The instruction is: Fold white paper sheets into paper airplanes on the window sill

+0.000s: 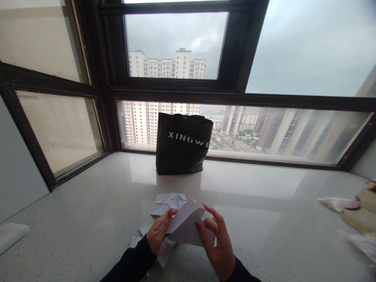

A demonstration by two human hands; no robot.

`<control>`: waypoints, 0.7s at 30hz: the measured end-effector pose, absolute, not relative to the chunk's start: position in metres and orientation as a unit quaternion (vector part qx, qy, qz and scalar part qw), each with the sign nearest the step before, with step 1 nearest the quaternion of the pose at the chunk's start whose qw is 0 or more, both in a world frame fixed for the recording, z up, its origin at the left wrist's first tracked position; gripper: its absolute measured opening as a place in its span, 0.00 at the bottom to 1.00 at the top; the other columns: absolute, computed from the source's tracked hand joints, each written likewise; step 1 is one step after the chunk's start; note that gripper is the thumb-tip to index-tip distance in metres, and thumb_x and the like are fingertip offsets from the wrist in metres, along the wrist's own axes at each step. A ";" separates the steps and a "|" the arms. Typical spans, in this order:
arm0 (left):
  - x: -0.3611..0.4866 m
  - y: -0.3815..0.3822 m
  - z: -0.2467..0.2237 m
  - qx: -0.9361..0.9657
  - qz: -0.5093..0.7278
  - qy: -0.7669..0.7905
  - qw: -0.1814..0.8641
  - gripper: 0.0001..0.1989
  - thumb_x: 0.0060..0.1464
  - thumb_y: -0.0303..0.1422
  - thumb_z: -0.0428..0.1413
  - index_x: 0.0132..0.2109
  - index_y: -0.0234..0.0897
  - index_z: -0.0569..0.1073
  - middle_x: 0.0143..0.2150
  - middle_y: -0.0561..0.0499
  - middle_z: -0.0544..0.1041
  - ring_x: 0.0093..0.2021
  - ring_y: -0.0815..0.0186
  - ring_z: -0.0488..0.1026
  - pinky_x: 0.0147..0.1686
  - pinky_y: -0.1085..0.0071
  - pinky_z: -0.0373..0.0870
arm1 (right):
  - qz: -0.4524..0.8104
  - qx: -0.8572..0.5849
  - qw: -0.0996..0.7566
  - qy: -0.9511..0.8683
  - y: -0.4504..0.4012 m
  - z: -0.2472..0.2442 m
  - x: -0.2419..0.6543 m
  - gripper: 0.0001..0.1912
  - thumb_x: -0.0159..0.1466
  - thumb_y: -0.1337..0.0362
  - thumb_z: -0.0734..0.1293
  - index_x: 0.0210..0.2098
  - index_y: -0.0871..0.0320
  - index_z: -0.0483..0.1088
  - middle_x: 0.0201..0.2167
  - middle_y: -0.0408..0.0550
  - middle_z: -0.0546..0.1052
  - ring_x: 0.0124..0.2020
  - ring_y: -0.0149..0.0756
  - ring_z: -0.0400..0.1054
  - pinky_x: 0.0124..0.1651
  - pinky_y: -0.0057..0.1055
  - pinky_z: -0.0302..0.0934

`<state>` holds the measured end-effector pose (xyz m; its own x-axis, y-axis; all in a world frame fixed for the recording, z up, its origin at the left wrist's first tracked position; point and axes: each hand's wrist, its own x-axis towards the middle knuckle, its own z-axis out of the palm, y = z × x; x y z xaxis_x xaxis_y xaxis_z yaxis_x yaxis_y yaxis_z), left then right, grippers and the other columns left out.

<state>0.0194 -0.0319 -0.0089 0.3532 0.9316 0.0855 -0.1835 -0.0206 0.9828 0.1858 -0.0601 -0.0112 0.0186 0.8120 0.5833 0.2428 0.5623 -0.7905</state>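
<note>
A folded sheet of white paper [190,229] is held up between both hands, its upper flaps standing apart. My left hand [160,231] pinches its left side with the thumb on top. At the right side, my right hand [216,243] grips the lower edge with the thumb in front, the index finger raised near the top corner. Folded white papers [161,204] lie on the speckled white counter just beyond the hands. More creased paper pieces [165,254] lie beneath my left hand and partly behind it.
A black bag [183,147] with white lettering stands upright near the window [264,160]. On the right are clear plastic wrapping [360,241] and a yellowish rounded object [362,211]. A white object [12,236] lies at the left edge of the counter [273,219].
</note>
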 end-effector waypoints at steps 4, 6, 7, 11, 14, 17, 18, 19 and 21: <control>0.026 -0.035 -0.009 0.533 0.417 0.268 0.686 0.36 0.46 0.56 0.35 0.48 0.30 0.64 0.27 0.46 0.73 0.24 0.64 0.71 0.25 0.70 0.64 | 0.225 -0.429 0.582 -0.652 -0.059 -0.010 0.185 0.19 0.58 0.65 0.59 0.48 0.59 0.53 0.27 0.49 0.73 0.22 0.35 0.67 0.24 0.29 0.62; 0.028 -0.036 -0.009 0.534 0.413 0.256 0.692 0.38 0.45 0.57 0.35 0.47 0.28 0.64 0.26 0.45 0.74 0.24 0.64 0.72 0.24 0.71 0.64 | 0.231 -0.434 0.582 -0.648 -0.058 -0.009 0.185 0.18 0.58 0.64 0.59 0.47 0.59 0.54 0.26 0.48 0.73 0.20 0.34 0.65 0.20 0.28 0.60; 0.029 -0.037 -0.010 0.536 0.413 0.254 0.691 0.37 0.45 0.57 0.35 0.47 0.28 0.64 0.26 0.45 0.74 0.24 0.64 0.72 0.24 0.71 0.64 | 0.234 -0.431 0.584 -0.647 -0.058 -0.009 0.185 0.18 0.58 0.64 0.59 0.47 0.59 0.54 0.25 0.48 0.72 0.19 0.33 0.65 0.19 0.28 0.59; 0.035 -0.043 -0.013 0.565 0.435 0.276 0.644 0.29 0.47 0.49 0.46 0.48 0.30 0.62 0.25 0.48 0.73 0.22 0.67 0.71 0.23 0.74 0.64 | 0.234 -0.420 0.577 -0.660 -0.056 -0.012 0.187 0.19 0.58 0.65 0.59 0.49 0.59 0.52 0.21 0.44 0.70 0.19 0.33 0.64 0.21 0.28 0.60; 0.039 -0.048 -0.016 0.592 0.447 0.289 0.605 0.25 0.48 0.44 0.49 0.48 0.30 0.60 0.23 0.51 0.72 0.21 0.69 0.69 0.24 0.74 0.65 | 0.206 -0.436 0.567 -0.667 -0.053 -0.015 0.189 0.18 0.58 0.65 0.58 0.48 0.59 0.53 0.24 0.45 0.69 0.24 0.34 0.65 0.29 0.30 0.60; 0.040 -0.048 -0.018 0.601 0.460 0.302 0.580 0.24 0.51 0.44 0.46 0.49 0.31 0.59 0.21 0.51 0.71 0.21 0.69 0.70 0.24 0.73 0.65 | 0.174 -0.468 0.586 -0.638 -0.046 -0.017 0.192 0.21 0.57 0.63 0.60 0.49 0.57 0.52 0.27 0.44 0.66 0.26 0.34 0.62 0.32 0.32 0.59; 0.039 -0.047 -0.019 0.601 0.472 0.306 0.568 0.24 0.51 0.44 0.45 0.50 0.32 0.58 0.22 0.52 0.71 0.22 0.69 0.70 0.24 0.73 0.65 | 0.169 -0.481 0.592 -0.624 -0.044 -0.017 0.193 0.23 0.56 0.62 0.61 0.50 0.57 0.51 0.27 0.43 0.65 0.26 0.33 0.61 0.31 0.32 0.58; 0.039 -0.046 -0.019 0.600 0.485 0.309 0.555 0.23 0.51 0.44 0.45 0.50 0.33 0.58 0.23 0.52 0.71 0.22 0.69 0.70 0.24 0.73 0.66 | 0.172 -0.493 0.593 -0.613 -0.041 -0.017 0.194 0.25 0.55 0.61 0.61 0.50 0.57 0.51 0.28 0.44 0.65 0.25 0.33 0.61 0.31 0.32 0.58; 0.038 -0.043 -0.019 0.596 0.513 0.312 0.533 0.23 0.51 0.44 0.44 0.50 0.35 0.56 0.25 0.51 0.71 0.22 0.69 0.71 0.24 0.73 0.66 | 0.205 -0.503 0.575 -0.612 -0.037 -0.016 0.195 0.22 0.55 0.58 0.61 0.46 0.58 0.56 0.30 0.45 0.66 0.26 0.33 0.60 0.30 0.31 0.57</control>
<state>0.0375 -0.0431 -0.0188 0.2787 0.9187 0.2797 -0.1756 -0.2376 0.9554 0.1950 -0.0375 -0.0160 0.1659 0.8516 0.4973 0.3794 0.4103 -0.8293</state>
